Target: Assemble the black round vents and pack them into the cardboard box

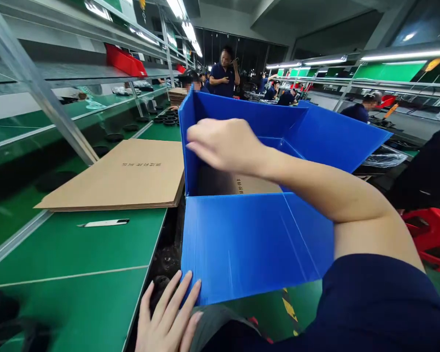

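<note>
Blue box [256, 220] is right in front of you, its open top facing up and your right hand [220, 144] hanging over the left part of the opening. That hand's fingers are curled in, close to that side wall [190, 156], but it's kinda blurry, so I can't tell if you've got hold of the edge or anything else. Your left hand [168, 318] is spread pretty wide with nothing in its grip, fingertips at the lower left corner of the near flap [234, 259], which is folded out toward you.

Just below your right hand, there's some brown cardboard with printing [258, 185] inside the box. Over to the left of that hand, a flat cardboard stack [117, 176] is lying on the green counter [95, 249], also printed on top. Up and left from your left hand there's a white utility knife [102, 223] lying by itself. Beyond your right hand, a person in a dark shirt [223, 76] is standing, and well off to its right you've got a red stool [430, 234].
</note>
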Demonstrator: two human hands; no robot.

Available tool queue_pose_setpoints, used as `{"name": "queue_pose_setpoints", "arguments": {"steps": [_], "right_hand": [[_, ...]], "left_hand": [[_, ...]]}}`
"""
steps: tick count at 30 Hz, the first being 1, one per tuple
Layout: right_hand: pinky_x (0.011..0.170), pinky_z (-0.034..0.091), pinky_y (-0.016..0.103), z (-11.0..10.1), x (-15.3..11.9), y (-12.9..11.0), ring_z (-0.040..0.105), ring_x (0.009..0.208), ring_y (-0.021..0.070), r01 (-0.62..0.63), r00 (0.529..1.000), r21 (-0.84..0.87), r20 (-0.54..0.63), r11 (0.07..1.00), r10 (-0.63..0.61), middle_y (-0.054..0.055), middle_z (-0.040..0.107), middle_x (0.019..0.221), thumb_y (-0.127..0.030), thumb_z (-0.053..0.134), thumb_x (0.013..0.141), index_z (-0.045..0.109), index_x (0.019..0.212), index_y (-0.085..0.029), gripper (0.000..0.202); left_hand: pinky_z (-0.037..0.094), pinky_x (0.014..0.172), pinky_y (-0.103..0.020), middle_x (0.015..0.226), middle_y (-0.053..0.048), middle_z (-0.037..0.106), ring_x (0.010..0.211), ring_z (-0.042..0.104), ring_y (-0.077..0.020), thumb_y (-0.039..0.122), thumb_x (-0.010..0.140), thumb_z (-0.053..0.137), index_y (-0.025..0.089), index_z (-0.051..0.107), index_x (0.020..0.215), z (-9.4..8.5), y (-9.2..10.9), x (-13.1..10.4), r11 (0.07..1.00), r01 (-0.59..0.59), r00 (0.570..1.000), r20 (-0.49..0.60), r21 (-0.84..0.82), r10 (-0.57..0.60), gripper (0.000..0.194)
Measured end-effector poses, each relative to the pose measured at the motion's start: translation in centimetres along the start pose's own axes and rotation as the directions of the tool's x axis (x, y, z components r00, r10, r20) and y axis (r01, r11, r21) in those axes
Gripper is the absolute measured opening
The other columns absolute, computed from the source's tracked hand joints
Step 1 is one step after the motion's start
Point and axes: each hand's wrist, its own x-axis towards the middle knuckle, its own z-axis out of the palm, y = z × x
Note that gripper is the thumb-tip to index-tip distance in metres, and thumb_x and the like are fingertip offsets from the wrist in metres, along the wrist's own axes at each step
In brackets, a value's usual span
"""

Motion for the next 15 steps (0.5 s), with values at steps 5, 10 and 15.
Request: {"name": "queue_pose_setpoints", "arguments": {"steps": [5,10,15], "right_hand": [[0.084,0.049,0.030,5.6,-2.3,13.4,0.071,0.095,0.0228,-0.425,0.905,0.003,-0.029,0.905,0.425,0.008,0.077,0.098,-0.021,0.051,0.105,0.076,0.104,-0.013,0.027],[0.079,0.044,0.026,14.4,-1.3,15.2,0.069,0.086,0.0146,-0.389,0.856,0.050,0.388,0.920,0.341,0.008,0.078,0.093,-0.014,0.061,0.100,0.078,0.100,-0.013,0.017],[0.074,0.057,0.024,22.2,2.0,7.1,0.068,0.075,0.0114,-0.221,0.889,0.226,0.446,0.949,0.101,0.000,0.073,0.087,-0.019,0.080,0.092,0.073,0.089,-0.014,0.010]], "left_hand": [[0.018,0.131,-0.051,0.141,-0.007,0.068,0.138,0.058,-0.0256,0.012,0.100,0.051,0.033,0.028,0.167,4.9,-2.5,-2.4,1.000,-0.014,0.999,0.048,-0.011,0.015,0.074],[0.018,0.130,-0.049,0.149,-0.006,0.062,0.142,0.053,-0.0257,0.008,0.096,0.050,0.030,0.033,0.165,7.3,-3.2,-3.3,0.999,0.037,0.990,0.135,-0.014,-0.035,0.074],[0.017,0.131,-0.049,0.151,0.000,0.060,0.141,0.053,-0.0245,0.007,0.092,0.051,0.033,0.046,0.158,8.2,-2.2,-4.2,0.989,0.140,0.967,0.208,0.040,-0.145,0.071]]}}
